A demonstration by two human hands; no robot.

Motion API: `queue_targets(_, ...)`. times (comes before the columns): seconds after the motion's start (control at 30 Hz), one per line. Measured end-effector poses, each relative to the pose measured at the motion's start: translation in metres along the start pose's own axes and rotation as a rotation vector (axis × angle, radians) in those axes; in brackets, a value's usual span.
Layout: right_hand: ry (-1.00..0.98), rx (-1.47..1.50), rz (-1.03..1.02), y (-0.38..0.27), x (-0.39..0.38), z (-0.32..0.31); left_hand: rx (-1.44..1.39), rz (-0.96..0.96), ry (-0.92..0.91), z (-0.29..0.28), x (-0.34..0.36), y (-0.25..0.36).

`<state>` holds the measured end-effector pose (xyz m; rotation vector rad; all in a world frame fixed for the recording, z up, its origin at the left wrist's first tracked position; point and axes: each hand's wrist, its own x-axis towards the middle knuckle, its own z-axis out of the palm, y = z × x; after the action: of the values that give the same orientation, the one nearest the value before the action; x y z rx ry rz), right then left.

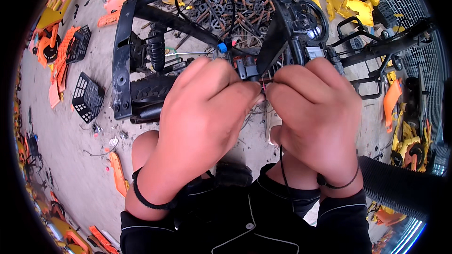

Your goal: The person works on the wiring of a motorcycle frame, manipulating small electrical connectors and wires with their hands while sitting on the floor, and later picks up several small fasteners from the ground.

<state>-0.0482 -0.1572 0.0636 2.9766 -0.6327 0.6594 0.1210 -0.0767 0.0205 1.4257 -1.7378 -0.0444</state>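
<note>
Both of my hands are closed and close together at the near side of a black metal bike frame point(121, 73). My left hand point(200, 108) pinches at the lower end of a small black plug connector point(247, 68), which sticks up past its fingertips. My right hand point(318, 113) is curled in a pinch just beside it; what its fingers grip is hidden, though a bit of pinkish wire shows between the hands. A blue cap point(222, 47) sits on the frame's wiring above my left hand. A black coil-spring shock point(157, 47) is inside the frame's left part.
Behind the frame lies a heap of rusty cranks and chainrings point(235, 9). Yellow plastic covers point(348, 0) pile up at the far right. Black baskets point(88, 96) and orange panels point(59, 66) lie on the left floor. A ribbed black hose point(395, 186) runs in at right.
</note>
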Motion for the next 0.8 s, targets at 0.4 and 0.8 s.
queue_targets(0.4,0.009,0.252,0.1,0.018,-0.011,0.008,0.038,-0.054,0.006,0.0,0.0,0.003)
queue_targets(0.8,0.12,0.451,0.131,0.029,-0.016,0.013,0.019,-0.095,-0.042,0.0,0.002,0.002)
